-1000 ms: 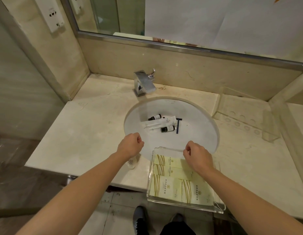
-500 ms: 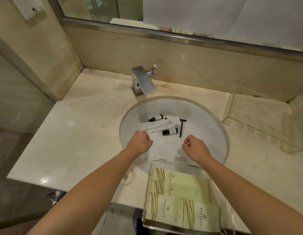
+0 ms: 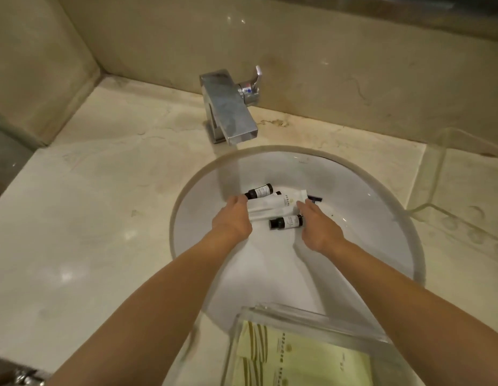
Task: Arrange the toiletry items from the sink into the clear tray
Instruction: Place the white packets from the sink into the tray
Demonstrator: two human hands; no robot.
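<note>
In the white sink [image 3: 381, 227] lie a dark bottle [image 3: 259, 191], a white tube [image 3: 273, 204], a second dark bottle [image 3: 287, 222] and a dark razor [image 3: 314, 198] partly hidden behind my right hand. My left hand [image 3: 232, 218] is down in the basin, its curled fingers at the far bottle's cap and the tube's left end; a grip does not show. My right hand [image 3: 319, 228] reaches in with fingers extended, fingertips at the tube's right end, beside the near bottle. The clear tray [image 3: 312, 313] sits at the sink's near edge, holding yellow packets [image 3: 298, 358].
A square chrome faucet [image 3: 228, 107] overhangs the sink's far rim. A beige marble counter [image 3: 89, 218] surrounds the basin, with walls behind and at left. Another clear acrylic holder [image 3: 459, 196] stands on the counter at the right.
Both hands have moved forward from near the tray into the basin and reached the items. The right hand's fingers have opened out. The camera has leaned in closer over the sink.
</note>
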